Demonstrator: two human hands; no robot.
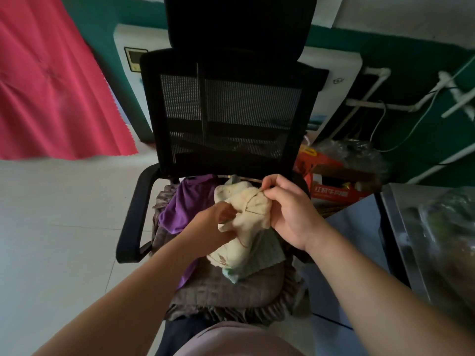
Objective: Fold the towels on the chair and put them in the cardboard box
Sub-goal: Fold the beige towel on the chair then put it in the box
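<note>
A crumpled cream towel [253, 209] with a brown pattern hangs bunched above the seat of the black mesh office chair [226, 111]. My left hand [213, 227] grips its lower left part. My right hand [290, 209] pinches its upper edge between thumb and fingers. A pale blue-green towel [267, 255] hangs under the cream one. A purple towel [185, 204] lies at the seat's back left on a grey-brown frilled cushion [231, 296]. An orange-red cardboard box [336, 183] stands open on the floor to the right of the chair.
A red cloth [51, 80] hangs at the left. A white appliance [131, 73] stands behind the chair against a green wall. A metal surface [421, 237] with a plastic bag is at the right. Pale floor tiles [64, 227] spread to the left.
</note>
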